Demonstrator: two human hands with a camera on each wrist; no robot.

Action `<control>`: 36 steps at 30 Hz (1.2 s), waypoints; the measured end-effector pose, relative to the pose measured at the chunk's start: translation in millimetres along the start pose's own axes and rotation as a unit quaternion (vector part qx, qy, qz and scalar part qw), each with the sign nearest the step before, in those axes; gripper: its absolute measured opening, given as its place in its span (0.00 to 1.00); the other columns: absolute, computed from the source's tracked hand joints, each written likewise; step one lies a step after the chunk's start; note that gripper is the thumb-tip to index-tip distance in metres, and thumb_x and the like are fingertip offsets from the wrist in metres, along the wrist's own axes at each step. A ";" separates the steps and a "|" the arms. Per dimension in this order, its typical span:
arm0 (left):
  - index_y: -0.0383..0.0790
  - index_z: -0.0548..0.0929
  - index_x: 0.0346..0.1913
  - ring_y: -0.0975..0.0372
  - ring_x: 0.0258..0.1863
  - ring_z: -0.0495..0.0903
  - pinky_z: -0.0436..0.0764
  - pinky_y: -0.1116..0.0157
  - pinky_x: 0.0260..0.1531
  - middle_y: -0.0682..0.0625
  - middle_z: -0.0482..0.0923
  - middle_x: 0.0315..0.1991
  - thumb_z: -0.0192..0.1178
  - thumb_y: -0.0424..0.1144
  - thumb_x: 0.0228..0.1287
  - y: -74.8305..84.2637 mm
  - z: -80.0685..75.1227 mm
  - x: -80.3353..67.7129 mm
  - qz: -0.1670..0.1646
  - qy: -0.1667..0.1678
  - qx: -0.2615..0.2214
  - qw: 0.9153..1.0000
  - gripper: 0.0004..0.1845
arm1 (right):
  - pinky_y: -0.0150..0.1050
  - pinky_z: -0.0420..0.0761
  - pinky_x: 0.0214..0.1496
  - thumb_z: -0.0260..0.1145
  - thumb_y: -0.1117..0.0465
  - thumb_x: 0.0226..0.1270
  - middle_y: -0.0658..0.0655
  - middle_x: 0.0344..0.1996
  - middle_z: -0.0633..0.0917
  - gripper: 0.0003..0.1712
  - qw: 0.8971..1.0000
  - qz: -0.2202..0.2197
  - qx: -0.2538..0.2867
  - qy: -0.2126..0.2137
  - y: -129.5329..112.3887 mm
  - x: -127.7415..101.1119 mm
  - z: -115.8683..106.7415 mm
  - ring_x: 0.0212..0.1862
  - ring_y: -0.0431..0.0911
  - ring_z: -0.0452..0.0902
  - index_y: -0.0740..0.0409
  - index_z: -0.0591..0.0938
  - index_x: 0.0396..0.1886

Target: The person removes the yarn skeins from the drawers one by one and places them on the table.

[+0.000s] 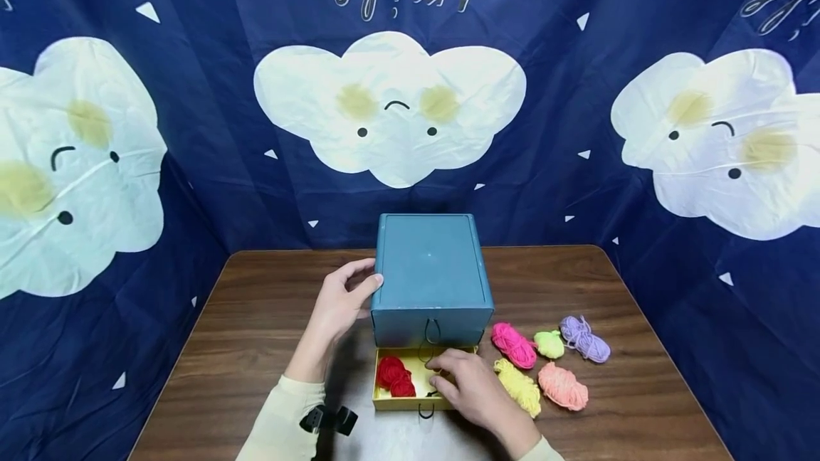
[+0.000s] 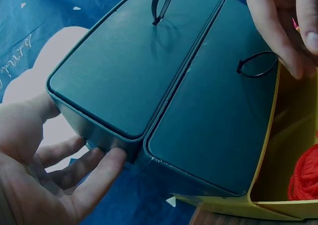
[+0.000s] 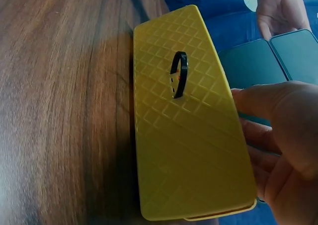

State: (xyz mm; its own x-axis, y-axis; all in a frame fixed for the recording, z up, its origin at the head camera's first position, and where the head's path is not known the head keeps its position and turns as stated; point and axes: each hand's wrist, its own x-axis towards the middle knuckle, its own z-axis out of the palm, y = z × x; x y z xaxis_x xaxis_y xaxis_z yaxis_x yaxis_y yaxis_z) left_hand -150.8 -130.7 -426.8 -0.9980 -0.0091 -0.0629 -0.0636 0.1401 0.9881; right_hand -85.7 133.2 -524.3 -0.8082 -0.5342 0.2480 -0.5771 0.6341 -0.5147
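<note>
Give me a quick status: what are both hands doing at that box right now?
Left hand open, steadying teal box. Right hand open over pulled-out yellow drawer, red yarn inside. Five yarn bundles beside, nothing blocking.

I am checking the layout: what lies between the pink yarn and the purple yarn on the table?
In the head view, a small lime-green yarn bundle lies between the pink yarn and the purple yarn, on the wooden table.

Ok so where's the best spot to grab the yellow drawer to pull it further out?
Probably the black loop at the middle of the yellow drawer front, coming from the near side. The front panel is flat and otherwise offers no hold, and the loop stands free for fingers to hook.
</note>
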 end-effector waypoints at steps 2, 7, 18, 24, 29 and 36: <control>0.43 0.79 0.67 0.53 0.50 0.84 0.89 0.49 0.38 0.40 0.79 0.63 0.67 0.44 0.70 -1.8 0.5 -1.1 -0.002 -0.001 0.001 1.000 0.25 | 0.40 0.85 0.49 0.70 0.58 0.70 0.45 0.43 0.89 0.09 1.000 0.005 0.002 -0.014 0.5 -0.3 3.3 0.46 0.40 0.86 0.52 0.90 0.47; 0.41 0.79 0.67 0.53 0.50 0.84 0.89 0.48 0.37 0.39 0.79 0.63 0.67 0.43 0.71 -3.3 0.2 -1.5 0.001 0.000 0.001 1.000 0.25 | 0.39 0.86 0.47 0.70 0.57 0.71 0.45 0.43 0.90 0.10 0.999 0.007 0.003 -0.036 2.0 3.8 7.5 0.46 0.40 0.86 0.52 0.90 0.47; 0.41 0.78 0.68 0.51 0.52 0.83 0.89 0.49 0.37 0.39 0.79 0.63 0.67 0.44 0.70 0.3 0.6 0.9 0.001 -0.002 0.002 1.000 0.25 | 0.40 0.86 0.49 0.71 0.46 0.70 0.47 0.46 0.91 0.17 0.997 0.028 -0.012 -0.068 -0.1 18.0 15.7 0.48 0.43 0.87 0.48 0.90 0.52; 0.41 0.79 0.67 0.52 0.52 0.83 0.89 0.49 0.38 0.40 0.79 0.62 0.67 0.43 0.71 1.2 0.0 0.2 0.006 -0.001 -0.002 1.000 0.25 | 0.33 0.81 0.38 0.71 0.41 0.67 0.45 0.40 0.90 0.22 0.996 0.033 -0.004 -0.087 -3.3 26.1 18.4 0.38 0.36 0.83 0.47 0.89 0.53; 0.41 0.79 0.67 0.51 0.53 0.83 0.89 0.48 0.37 0.40 0.79 0.63 0.67 0.42 0.70 2.0 1.3 -0.6 -0.001 -0.002 -0.008 1.000 0.25 | 0.28 0.78 0.36 0.74 0.42 0.64 0.39 0.31 0.87 0.18 0.993 0.051 0.009 -0.103 -6.2 32.0 22.8 0.34 0.32 0.81 0.46 0.89 0.48; 0.41 0.79 0.67 0.52 0.52 0.84 0.89 0.49 0.36 0.40 0.80 0.62 0.67 0.42 0.70 0.9 1.8 -0.2 -0.003 0.004 -0.009 1.000 0.24 | 0.27 0.79 0.35 0.77 0.39 0.59 0.34 0.26 0.84 0.19 0.990 0.071 0.028 -0.118 -7.7 35.2 25.6 0.31 0.27 0.78 0.46 0.90 0.41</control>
State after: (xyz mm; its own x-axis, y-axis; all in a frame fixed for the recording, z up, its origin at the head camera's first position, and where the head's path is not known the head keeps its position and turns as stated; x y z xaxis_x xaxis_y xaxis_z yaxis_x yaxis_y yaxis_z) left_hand -150.6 -128.8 -426.2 -0.9975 -0.0179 -0.0685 -0.0702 0.1218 0.9901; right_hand -106.7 95.2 -532.6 -0.8271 -0.5615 -0.0261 -0.4464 0.6843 -0.5766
